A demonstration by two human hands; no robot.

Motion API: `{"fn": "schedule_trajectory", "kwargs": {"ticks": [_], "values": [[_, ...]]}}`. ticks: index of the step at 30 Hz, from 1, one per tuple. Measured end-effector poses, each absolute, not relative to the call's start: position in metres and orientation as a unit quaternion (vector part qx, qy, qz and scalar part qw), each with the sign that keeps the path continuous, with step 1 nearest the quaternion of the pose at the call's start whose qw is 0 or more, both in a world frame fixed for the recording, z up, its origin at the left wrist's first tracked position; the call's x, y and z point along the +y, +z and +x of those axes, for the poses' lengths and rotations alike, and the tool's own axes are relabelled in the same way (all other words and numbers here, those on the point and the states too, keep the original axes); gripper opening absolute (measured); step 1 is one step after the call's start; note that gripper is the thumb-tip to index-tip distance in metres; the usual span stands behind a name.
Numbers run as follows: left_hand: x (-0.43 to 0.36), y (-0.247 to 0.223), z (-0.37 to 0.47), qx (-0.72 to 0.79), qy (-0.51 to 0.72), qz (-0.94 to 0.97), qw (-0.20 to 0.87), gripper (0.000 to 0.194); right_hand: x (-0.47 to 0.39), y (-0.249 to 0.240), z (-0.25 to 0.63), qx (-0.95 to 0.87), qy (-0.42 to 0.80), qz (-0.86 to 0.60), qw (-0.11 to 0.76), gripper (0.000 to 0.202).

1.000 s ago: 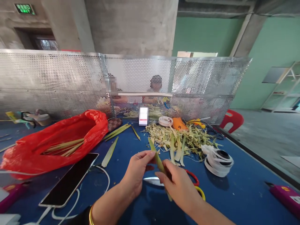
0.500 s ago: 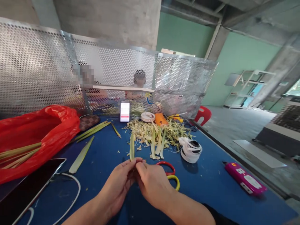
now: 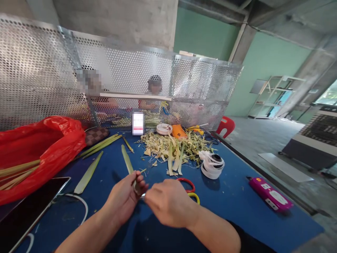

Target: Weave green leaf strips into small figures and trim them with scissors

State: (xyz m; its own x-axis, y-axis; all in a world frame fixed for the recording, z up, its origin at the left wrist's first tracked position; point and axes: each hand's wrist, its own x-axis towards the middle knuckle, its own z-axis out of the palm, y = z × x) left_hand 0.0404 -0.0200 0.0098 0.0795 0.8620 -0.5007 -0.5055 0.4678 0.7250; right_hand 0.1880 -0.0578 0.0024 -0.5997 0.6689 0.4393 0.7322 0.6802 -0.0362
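My left hand (image 3: 123,198) is closed around the lower end of a long pale-green leaf strip (image 3: 127,159), which points up and away over the blue table. Close beside it, apart by a small gap, my right hand (image 3: 171,203) has its fingers curled together. What lies in those fingers, if anything, is hidden and smeared by motion. Partly covered by the right hand are scissors with one red and one yellow handle loop (image 3: 195,197). Another leaf piece (image 3: 88,173) lies flat to the left of my hands.
A pile of shredded leaf scraps (image 3: 160,144) spreads across the table's middle, with a white tape roll (image 3: 212,167) at its right. Left are a red plastic bag (image 3: 63,140) and a tablet (image 3: 34,207) with a white cable. A purple device (image 3: 270,194) sits right. Perforated metal panels (image 3: 126,73) stand behind.
My hands were together at the strip's lower end; now they are apart. The left hand has moved left with the strip, which tilts leftward, and the right hand has pulled away to the right.
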Motion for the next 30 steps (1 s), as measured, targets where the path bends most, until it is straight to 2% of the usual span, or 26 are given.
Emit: {"fn": "schedule_trajectory", "kwargs": {"ticks": [2, 4, 8, 10, 14, 21, 25, 30], "values": [[-0.015, 0.011, 0.036, 0.479, 0.463, 0.191, 0.721, 0.017, -0.045, 0.005, 0.202, -0.804, -0.031, -0.537, 0.255, 0.018], [-0.013, 0.013, 0.035, 0.47, 0.438, 0.194, 0.742, 0.017, -0.028, 0.005, 0.221, -0.681, -0.005, -0.692, 0.242, 0.017], [-0.016, 0.011, 0.039, 0.449, 0.399, 0.207, 0.773, 0.017, 0.0, -0.009, 0.253, -0.594, 0.003, -0.772, 0.226, 0.022], [-0.018, 0.009, 0.041, 0.429, 0.383, 0.211, 0.79, 0.019, 0.007, -0.019, 0.259, -0.571, 0.019, -0.791, 0.22, 0.026], [-0.02, 0.006, 0.042, 0.397, 0.371, 0.23, 0.808, 0.022, 0.011, -0.031, 0.261, -0.548, 0.045, -0.806, 0.221, 0.02], [-0.022, 0.002, 0.045, 0.401, 0.372, 0.254, 0.797, 0.017, 0.013, -0.034, 0.259, -0.529, 0.059, -0.803, 0.267, 0.02], [-0.022, -0.001, 0.045, 0.4, 0.369, 0.257, 0.798, 0.015, 0.013, -0.036, 0.262, -0.512, 0.074, -0.793, 0.323, 0.015], [-0.021, 0.003, 0.042, 0.388, 0.371, 0.246, 0.807, 0.016, 0.01, -0.028, 0.263, -0.475, 0.094, -0.75, 0.451, 0.019]]}}
